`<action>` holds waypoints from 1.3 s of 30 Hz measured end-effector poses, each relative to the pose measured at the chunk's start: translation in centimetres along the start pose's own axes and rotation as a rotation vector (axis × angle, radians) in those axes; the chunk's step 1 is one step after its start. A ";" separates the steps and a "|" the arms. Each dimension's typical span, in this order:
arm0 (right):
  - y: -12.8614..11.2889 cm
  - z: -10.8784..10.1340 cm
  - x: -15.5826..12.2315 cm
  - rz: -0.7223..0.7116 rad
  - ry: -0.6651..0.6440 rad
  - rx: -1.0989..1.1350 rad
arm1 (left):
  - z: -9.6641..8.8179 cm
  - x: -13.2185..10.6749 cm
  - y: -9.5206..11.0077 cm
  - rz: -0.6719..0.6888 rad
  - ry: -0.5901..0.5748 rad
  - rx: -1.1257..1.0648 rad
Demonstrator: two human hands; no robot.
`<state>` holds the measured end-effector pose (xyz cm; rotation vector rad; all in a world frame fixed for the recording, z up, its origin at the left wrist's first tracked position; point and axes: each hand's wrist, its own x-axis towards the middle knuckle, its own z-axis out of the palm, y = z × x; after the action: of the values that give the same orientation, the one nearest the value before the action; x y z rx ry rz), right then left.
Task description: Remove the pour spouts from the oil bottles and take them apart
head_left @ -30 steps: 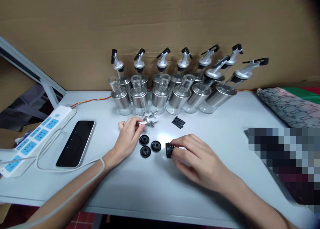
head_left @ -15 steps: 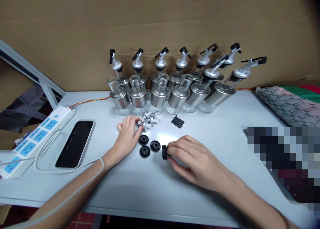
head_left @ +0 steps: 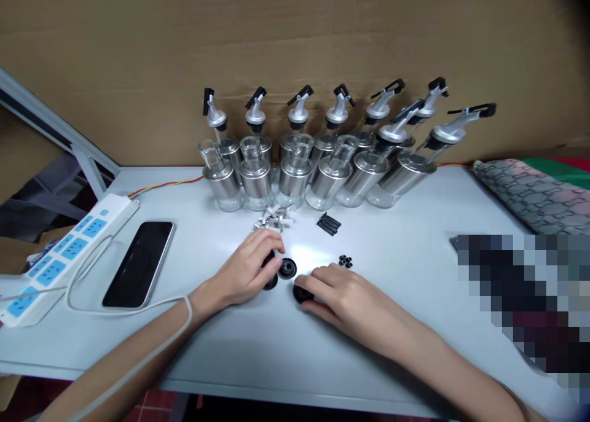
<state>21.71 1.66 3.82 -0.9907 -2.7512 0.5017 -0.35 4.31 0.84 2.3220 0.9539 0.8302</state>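
Note:
My left hand (head_left: 249, 267) lies over the black round caps (head_left: 287, 268) on the white table (head_left: 396, 250), its fingers curled onto one of them. My right hand (head_left: 343, 296) is closed on another black cap (head_left: 302, 294) and presses it down on the table. Silver pourer spouts (head_left: 273, 219) lie loose just behind my left hand. Small black rings (head_left: 345, 261) sit just beyond my right hand, and a bundle of thin black sticks (head_left: 329, 223) lies further back.
Several glass and steel oil bottles (head_left: 295, 176), some fitted with pourers, stand in rows against a cardboard wall. A phone (head_left: 139, 262) and a white power strip (head_left: 69, 250) with its cable lie at the left. Patterned fabric (head_left: 530, 195) is at the right.
My left hand let go of a silver spout and came down onto the black caps. My right hand drew back and lowered its cap to the table, uncovering the small black rings.

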 end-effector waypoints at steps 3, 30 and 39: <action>0.0 0.3 0.0 0.033 -0.033 0.108 | 0.0 0.2 0.0 0.034 -0.191 -0.005; 0.3 0.1 0.0 -0.079 0.120 0.137 | 0.9 0.0 1.0 0.007 -0.289 0.181; 0.5 -0.1 0.0 -0.098 0.141 0.118 | 0.8 -0.1 1.3 -0.010 -0.289 0.162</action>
<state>22.05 2.07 3.72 -0.8264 -2.5973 0.5484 0.76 3.24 1.07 2.4849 0.9329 0.4091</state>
